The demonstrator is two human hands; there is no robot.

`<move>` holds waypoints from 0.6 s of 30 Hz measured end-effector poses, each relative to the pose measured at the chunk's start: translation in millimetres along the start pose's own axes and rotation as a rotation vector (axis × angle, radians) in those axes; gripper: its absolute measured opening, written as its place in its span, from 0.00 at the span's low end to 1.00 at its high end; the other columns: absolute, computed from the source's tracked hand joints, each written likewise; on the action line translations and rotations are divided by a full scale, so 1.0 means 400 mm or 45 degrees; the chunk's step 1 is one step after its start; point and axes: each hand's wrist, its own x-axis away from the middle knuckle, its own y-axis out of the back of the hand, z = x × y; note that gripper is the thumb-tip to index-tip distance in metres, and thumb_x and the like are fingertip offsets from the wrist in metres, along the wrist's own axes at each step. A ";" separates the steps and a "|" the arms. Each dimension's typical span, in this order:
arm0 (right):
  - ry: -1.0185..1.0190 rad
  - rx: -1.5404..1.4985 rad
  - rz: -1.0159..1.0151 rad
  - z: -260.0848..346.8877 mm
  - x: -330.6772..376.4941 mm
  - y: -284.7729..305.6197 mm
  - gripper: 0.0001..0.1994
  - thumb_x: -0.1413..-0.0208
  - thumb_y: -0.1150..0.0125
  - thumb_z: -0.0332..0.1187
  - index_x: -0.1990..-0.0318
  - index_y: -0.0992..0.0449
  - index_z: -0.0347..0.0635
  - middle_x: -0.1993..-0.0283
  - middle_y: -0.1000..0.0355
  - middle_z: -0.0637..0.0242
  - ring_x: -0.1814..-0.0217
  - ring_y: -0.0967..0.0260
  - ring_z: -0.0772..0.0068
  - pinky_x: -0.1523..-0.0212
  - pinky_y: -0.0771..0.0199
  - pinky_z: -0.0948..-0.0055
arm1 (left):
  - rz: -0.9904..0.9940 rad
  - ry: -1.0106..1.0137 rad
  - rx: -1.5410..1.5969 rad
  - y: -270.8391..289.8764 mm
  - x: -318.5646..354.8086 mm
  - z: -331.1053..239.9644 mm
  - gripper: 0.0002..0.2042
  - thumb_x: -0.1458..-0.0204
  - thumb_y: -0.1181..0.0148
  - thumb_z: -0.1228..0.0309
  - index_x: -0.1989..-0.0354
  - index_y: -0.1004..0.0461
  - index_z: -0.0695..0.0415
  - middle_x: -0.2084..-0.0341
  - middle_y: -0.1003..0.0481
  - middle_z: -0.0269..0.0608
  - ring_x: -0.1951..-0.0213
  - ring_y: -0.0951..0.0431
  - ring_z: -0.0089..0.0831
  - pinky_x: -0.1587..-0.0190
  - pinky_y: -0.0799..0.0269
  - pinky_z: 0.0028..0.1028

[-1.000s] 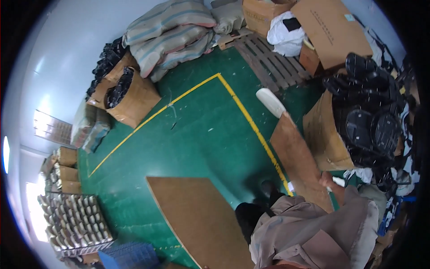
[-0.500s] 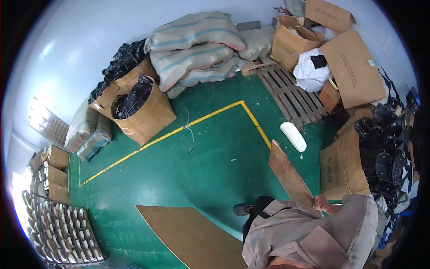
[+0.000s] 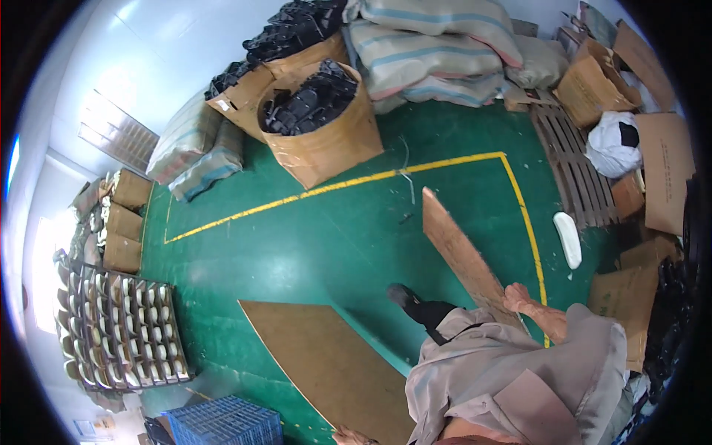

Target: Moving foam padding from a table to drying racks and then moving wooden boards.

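At my right side, my right hand (image 3: 523, 300) is closed over the top edge of a narrow brown wooden board (image 3: 461, 254), which slants forward above the floor. A wider brown board (image 3: 326, 363) is at my left side. My left hand (image 3: 351, 436) shows only in part at the lower rim of the view, with its fingers gripping the edge of this wider board. My grey-beige clothing and one foot in a dark shoe (image 3: 401, 294) show between the two boards.
A tall cardboard box (image 3: 326, 159) of black parts and piled woven sacks (image 3: 426, 55) stand ahead. A wooden pallet (image 3: 575, 167) and a white elongated piece (image 3: 568, 239) lie right. At left are a rack (image 3: 126, 326) of pale shoe-like pieces and a blue plastic crate (image 3: 222, 423).
My view has swung left, so the boxes and sacks sit further right. My foot has stepped forward. The blue crate and my left hand have come into view; both boards stay at my sides.
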 end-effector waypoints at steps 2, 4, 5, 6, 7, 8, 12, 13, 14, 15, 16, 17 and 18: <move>0.095 0.023 0.074 0.169 -0.134 0.075 0.13 0.58 0.41 0.38 0.72 0.19 0.35 0.68 0.25 0.43 0.62 0.25 0.43 0.61 0.24 0.53 | -0.003 0.005 0.005 0.033 -0.148 -0.112 0.22 0.43 0.51 0.49 0.81 0.31 0.54 0.86 0.31 0.36 0.85 0.36 0.29 0.80 0.37 0.31; 0.028 -0.020 0.094 0.371 -0.250 0.141 0.13 0.59 0.42 0.35 0.71 0.20 0.34 0.68 0.25 0.43 0.62 0.24 0.43 0.61 0.24 0.52 | 0.007 -0.030 0.001 0.059 -0.295 -0.205 0.22 0.43 0.51 0.50 0.81 0.31 0.54 0.86 0.31 0.37 0.85 0.36 0.29 0.80 0.36 0.31; 0.010 -0.006 0.121 0.445 -0.300 0.154 0.13 0.59 0.42 0.35 0.71 0.20 0.33 0.68 0.25 0.43 0.61 0.24 0.43 0.60 0.24 0.52 | 0.032 -0.051 -0.014 0.071 -0.337 -0.227 0.22 0.43 0.51 0.50 0.81 0.31 0.54 0.86 0.31 0.37 0.85 0.36 0.30 0.80 0.36 0.31; 0.000 0.016 0.140 0.505 -0.364 0.168 0.13 0.60 0.43 0.34 0.71 0.20 0.33 0.67 0.25 0.42 0.60 0.25 0.43 0.59 0.24 0.52 | 0.063 -0.062 -0.020 0.080 -0.371 -0.261 0.22 0.43 0.51 0.50 0.81 0.31 0.54 0.86 0.31 0.37 0.85 0.36 0.30 0.79 0.36 0.31; 0.019 -0.012 0.125 0.568 -0.426 0.178 0.13 0.59 0.43 0.34 0.71 0.20 0.33 0.67 0.25 0.42 0.60 0.25 0.42 0.59 0.24 0.52 | 0.082 -0.063 -0.015 0.083 -0.422 -0.315 0.22 0.43 0.51 0.50 0.81 0.31 0.55 0.86 0.31 0.37 0.84 0.36 0.30 0.79 0.36 0.31; 0.039 -0.039 0.110 0.629 -0.482 0.191 0.13 0.59 0.43 0.34 0.70 0.20 0.33 0.67 0.25 0.42 0.59 0.25 0.42 0.59 0.24 0.52 | 0.101 -0.062 -0.009 0.086 -0.474 -0.369 0.22 0.43 0.51 0.50 0.81 0.31 0.55 0.85 0.31 0.37 0.84 0.36 0.30 0.79 0.36 0.31; 0.174 0.016 0.049 0.963 -0.692 0.250 0.15 0.60 0.44 0.36 0.71 0.20 0.32 0.68 0.25 0.42 0.61 0.25 0.42 0.59 0.25 0.51 | 0.202 0.066 0.287 0.120 -0.725 -0.521 0.21 0.44 0.48 0.52 0.79 0.30 0.56 0.84 0.30 0.39 0.83 0.35 0.32 0.76 0.35 0.31; 0.201 0.025 0.054 1.036 -0.730 0.261 0.15 0.60 0.44 0.36 0.71 0.20 0.32 0.68 0.25 0.42 0.61 0.25 0.42 0.59 0.25 0.51 | 0.271 0.182 0.577 0.119 -0.790 -0.546 0.19 0.45 0.45 0.53 0.78 0.29 0.58 0.84 0.30 0.41 0.82 0.35 0.33 0.74 0.34 0.30; 0.248 0.090 0.120 1.160 -0.787 0.256 0.14 0.58 0.44 0.35 0.70 0.20 0.32 0.67 0.25 0.42 0.60 0.25 0.42 0.59 0.25 0.50 | 0.275 0.307 0.553 0.081 -0.851 -0.537 0.19 0.45 0.45 0.53 0.78 0.29 0.58 0.84 0.30 0.41 0.82 0.35 0.33 0.74 0.34 0.30; 0.303 0.162 0.187 1.283 -0.838 0.250 0.13 0.57 0.45 0.34 0.70 0.20 0.33 0.66 0.25 0.41 0.59 0.25 0.42 0.58 0.26 0.49 | 0.224 0.326 0.569 0.019 -0.910 -0.536 0.18 0.47 0.43 0.55 0.78 0.30 0.58 0.83 0.29 0.43 0.80 0.33 0.38 0.74 0.34 0.34; 0.204 0.094 0.114 1.273 -0.859 0.296 0.13 0.56 0.45 0.34 0.70 0.20 0.32 0.65 0.25 0.41 0.58 0.25 0.42 0.58 0.26 0.50 | 0.144 0.177 0.634 -0.012 -0.990 -0.645 0.17 0.49 0.41 0.56 0.78 0.30 0.58 0.82 0.28 0.46 0.79 0.31 0.43 0.74 0.34 0.38; 0.199 0.086 0.080 1.343 -0.887 0.313 0.14 0.56 0.45 0.34 0.70 0.20 0.32 0.65 0.25 0.41 0.58 0.25 0.42 0.57 0.26 0.50 | 0.079 0.143 0.660 -0.066 -1.063 -0.678 0.17 0.50 0.39 0.57 0.78 0.31 0.59 0.82 0.27 0.48 0.78 0.29 0.47 0.74 0.34 0.42; 0.227 0.135 0.069 1.426 -0.921 0.310 0.14 0.56 0.45 0.34 0.70 0.20 0.31 0.65 0.25 0.40 0.58 0.25 0.41 0.57 0.26 0.50 | 0.013 0.111 0.681 -0.109 -1.135 -0.700 0.17 0.52 0.37 0.59 0.78 0.32 0.59 0.81 0.26 0.51 0.77 0.27 0.52 0.74 0.35 0.46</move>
